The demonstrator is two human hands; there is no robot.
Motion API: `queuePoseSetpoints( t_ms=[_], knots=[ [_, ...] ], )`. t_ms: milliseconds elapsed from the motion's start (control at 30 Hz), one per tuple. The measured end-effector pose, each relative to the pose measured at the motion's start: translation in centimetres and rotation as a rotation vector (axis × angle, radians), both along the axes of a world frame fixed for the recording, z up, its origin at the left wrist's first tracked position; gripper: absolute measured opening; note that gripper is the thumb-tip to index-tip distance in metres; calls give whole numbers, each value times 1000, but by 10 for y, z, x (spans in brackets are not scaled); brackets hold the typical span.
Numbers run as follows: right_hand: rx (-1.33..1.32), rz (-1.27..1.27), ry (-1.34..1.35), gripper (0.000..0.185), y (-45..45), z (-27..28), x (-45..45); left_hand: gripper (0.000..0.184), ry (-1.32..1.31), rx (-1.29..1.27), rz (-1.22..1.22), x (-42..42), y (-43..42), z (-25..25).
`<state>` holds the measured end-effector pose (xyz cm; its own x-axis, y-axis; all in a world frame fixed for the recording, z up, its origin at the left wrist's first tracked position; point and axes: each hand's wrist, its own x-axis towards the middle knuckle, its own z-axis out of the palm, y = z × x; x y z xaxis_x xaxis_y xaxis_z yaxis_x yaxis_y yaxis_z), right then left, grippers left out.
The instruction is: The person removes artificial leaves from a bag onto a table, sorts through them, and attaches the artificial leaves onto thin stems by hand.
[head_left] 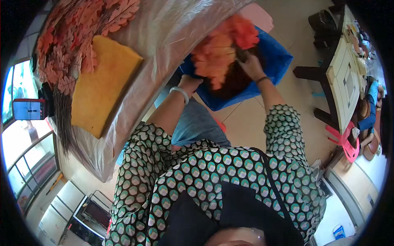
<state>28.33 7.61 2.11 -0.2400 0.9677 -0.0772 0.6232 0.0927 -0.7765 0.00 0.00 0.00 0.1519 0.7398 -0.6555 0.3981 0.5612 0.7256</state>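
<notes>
Right hand (251, 65): fingers closed round base of leaf bunch (213, 55), blurred
Leaf bunch: 12-1 o'clock, over open blue bag (277, 57)
Left hand (190, 85): by bag's 8 o'clock edge, fingers curled, can't tell if gripping
Yellow slab (100, 84): 10 o'clock, on plastic-covered table (162, 30)

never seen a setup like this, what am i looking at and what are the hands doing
There is no robot here: these are a person's own bare hands. The single picture comes from a camera worn on the head, looking forward and down, so the patterned sleeves appear below the hands. The right hand holds a blurred bunch of orange-red leaves over an open blue container. The left hand is by the container's rim; whether it grips anything is unclear. To the left, a plastic-covered surface bears a yellow-orange pad and a pile of reddish leaves.
</notes>
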Motion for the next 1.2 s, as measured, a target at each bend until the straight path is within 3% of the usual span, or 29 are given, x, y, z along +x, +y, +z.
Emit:
queuePoseSetpoints(
  t_ms=[67,100,133,200,233,267,300,333,400,433,500,600,700,733,800,933,1000,1033,1100,1133,1200],
  knots=[
    [31,23,-288,33,-11,1,-15,36,-251,-246,259,5,0,16],
    [47,41,-292,32,-20,-11,-21,34,-265,-272,280,1,-4,17],
    [-24,59,-537,31,-64,32,120,32,-503,-413,257,137,-34,24],
    [-27,-16,-431,32,-58,8,90,28,-419,-393,279,107,-16,22],
    [-43,-100,-251,33,-46,-14,4,27,-262,-324,296,25,3,20],
    [-102,-176,-207,33,-53,-4,-4,26,-235,-320,296,22,3,15],
    [-114,-277,-102,34,-50,-8,-47,28,-1,-157,15,-31,9,-10],
    [-151,-345,-135,36,-61,5,-36,31,96,-41,-242,-35,-17,-74],
    [-117,-472,-97,36,-49,2,-74,42,366,194,-284,-30,0,14],
    [-62,-513,-196,36,-48,10,-51,42,354,390,-260,24,-11,39],
    [-69,-569,-222,36,-61,20,-77,41,452,727,-223,47,-35,77],
    [-50,-580,-119,38,-68,41,-116,32,5,582,131,88,0,140],
    [5,-463,-17,35,-94,45,-132,29,-180,118,191,79,27,115],
    [-10,-424,-2,35,-103,47,-134,29,-189,74,161,78,21,116],
    [115,-465,141,36,-100,50,-133,33,-320,155,195,81,23,113],
    [64,-352,394,52,-111,57,-119,35,-562,262,195,85,19,104],
    [149,-310,602,61,-109,40,-115,36,-472,289,128,83,32,103],
    [248,-348,347,63,-114,55,-100,37,-443,299,105,85,37,105],
    [372,-473,-40,68,-126,80,-70,37,13,742,-226,60,80,74],
    [386,-554,-185,70,-131,88,-53,36,33,770,-198,69,80,100],
    [294,-795,-264,73,-141,91,-26,32,130,734,-241,62,86,95]
  ],
)
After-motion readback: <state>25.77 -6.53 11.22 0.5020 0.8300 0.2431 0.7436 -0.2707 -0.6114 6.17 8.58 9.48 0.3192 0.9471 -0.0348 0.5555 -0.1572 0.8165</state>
